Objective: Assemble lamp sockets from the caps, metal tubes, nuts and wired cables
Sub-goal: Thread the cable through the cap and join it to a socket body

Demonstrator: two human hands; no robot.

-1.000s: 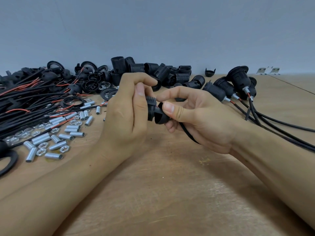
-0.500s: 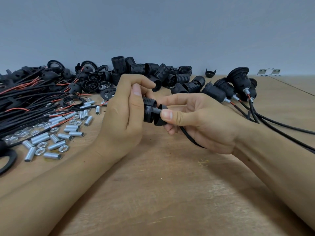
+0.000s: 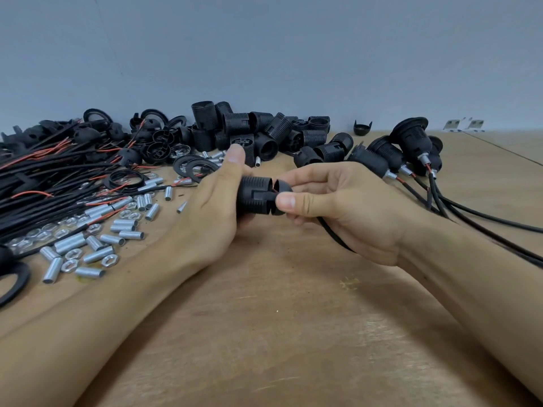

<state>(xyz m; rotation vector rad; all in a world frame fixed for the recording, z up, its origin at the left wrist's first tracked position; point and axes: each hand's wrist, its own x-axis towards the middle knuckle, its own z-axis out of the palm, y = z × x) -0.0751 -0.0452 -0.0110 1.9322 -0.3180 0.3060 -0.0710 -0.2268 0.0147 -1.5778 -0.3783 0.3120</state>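
Head view: left hand [image 3: 211,201] fingers curled round the ribbed socket body [image 3: 255,195]. Right hand [image 3: 338,201] fingers pinched the cap [image 3: 282,188] against its end; the cable [image 3: 335,235] trailed below the right fingers, above the surface [image 3: 279,333].

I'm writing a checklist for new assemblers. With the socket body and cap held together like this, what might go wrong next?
1. A gap shows between the cap and the ribbed socket body; joined crooked, they may not seat.
2. The cable runs out under the right hand; turning the cap could twist it.
3. The left hand works close to the loose metal tubes and nuts; a forearm sweep might scatter them.
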